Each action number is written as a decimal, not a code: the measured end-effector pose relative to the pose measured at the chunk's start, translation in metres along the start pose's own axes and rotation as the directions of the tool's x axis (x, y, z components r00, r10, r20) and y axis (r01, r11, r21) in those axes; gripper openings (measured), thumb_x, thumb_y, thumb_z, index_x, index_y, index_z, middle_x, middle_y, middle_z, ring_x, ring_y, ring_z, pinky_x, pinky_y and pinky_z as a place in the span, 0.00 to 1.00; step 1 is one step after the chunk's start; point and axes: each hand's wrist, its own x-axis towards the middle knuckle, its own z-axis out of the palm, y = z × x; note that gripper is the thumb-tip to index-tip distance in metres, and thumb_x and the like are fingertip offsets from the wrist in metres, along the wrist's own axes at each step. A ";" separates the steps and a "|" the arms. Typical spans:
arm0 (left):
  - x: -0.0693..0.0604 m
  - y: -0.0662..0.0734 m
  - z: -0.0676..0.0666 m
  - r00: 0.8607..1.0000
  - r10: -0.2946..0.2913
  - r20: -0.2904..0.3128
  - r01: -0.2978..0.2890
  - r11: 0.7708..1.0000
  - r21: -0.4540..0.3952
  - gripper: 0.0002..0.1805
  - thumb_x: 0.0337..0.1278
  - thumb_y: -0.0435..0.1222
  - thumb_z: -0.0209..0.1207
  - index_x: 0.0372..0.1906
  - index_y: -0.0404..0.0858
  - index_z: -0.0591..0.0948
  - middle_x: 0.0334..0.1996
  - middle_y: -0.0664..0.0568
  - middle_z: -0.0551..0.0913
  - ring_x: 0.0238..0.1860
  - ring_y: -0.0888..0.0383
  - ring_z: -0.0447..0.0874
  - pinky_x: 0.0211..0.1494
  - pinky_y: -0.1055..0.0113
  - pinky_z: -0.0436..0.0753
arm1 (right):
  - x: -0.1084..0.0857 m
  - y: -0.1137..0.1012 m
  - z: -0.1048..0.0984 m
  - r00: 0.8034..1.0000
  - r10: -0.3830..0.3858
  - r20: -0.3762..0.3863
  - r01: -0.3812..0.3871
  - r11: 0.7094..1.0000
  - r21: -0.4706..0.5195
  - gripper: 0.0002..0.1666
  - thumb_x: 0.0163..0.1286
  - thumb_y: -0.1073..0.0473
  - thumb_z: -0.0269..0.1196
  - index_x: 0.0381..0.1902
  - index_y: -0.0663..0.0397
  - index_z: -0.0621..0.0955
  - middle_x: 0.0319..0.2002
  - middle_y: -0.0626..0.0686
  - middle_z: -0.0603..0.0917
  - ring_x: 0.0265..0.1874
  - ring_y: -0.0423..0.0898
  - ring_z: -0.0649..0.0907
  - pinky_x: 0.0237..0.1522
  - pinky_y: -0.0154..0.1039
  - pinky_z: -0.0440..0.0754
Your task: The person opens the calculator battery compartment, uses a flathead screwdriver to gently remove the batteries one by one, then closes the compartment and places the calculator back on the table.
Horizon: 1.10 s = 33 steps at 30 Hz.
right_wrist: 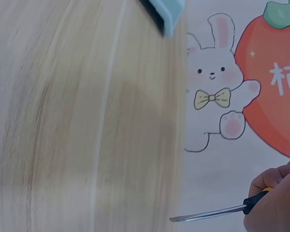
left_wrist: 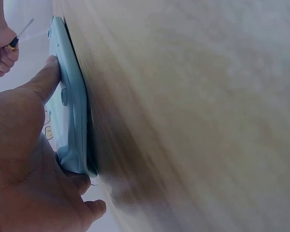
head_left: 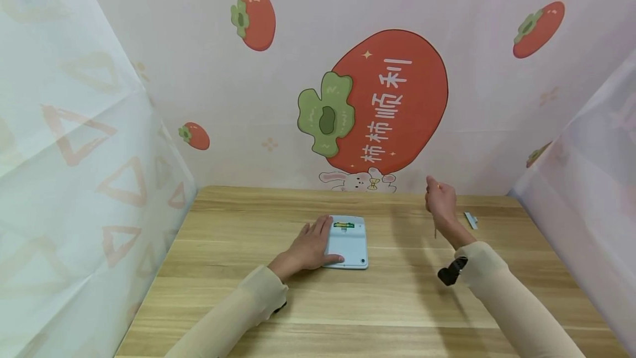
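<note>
A light blue flat device [head_left: 350, 245] lies on the table with its battery compartment uncovered; green-and-yellow batteries [head_left: 344, 225] show inside. Its exact kind is unclear. My left hand [head_left: 306, 246] rests over its left side, fingers extended near the upper left corner and thumb on the lower face; the left wrist view shows the thumb [left_wrist: 43, 79] pressing on it. Off to the right, above the table, my right hand [head_left: 441, 201] grips a screwdriver [right_wrist: 212, 213] by its black-and-yellow handle. In the head view its metal shaft points down. A small light blue cover [head_left: 471, 220] lies just right of that hand.
The wooden table [head_left: 238, 231] meets a printed backdrop [head_left: 213, 59] with persimmons and a rabbit at its far edge. White sheets hang at the left [head_left: 74, 209] and right [head_left: 591, 181]. A black wrist-worn camera [head_left: 452, 270] hangs at the right cuff.
</note>
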 end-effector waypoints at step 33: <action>0.000 0.001 0.001 1.000 -0.006 0.002 0.006 1.000 0.010 0.61 0.64 0.65 0.65 0.85 0.34 0.50 0.84 0.40 0.52 0.83 0.44 0.55 0.84 0.41 0.55 | -0.028 -0.028 0.043 0.996 -0.070 -0.049 0.083 0.911 0.403 0.33 0.87 0.51 0.50 0.15 0.49 0.64 0.12 0.42 0.62 0.10 0.37 0.61 0.13 0.32 0.58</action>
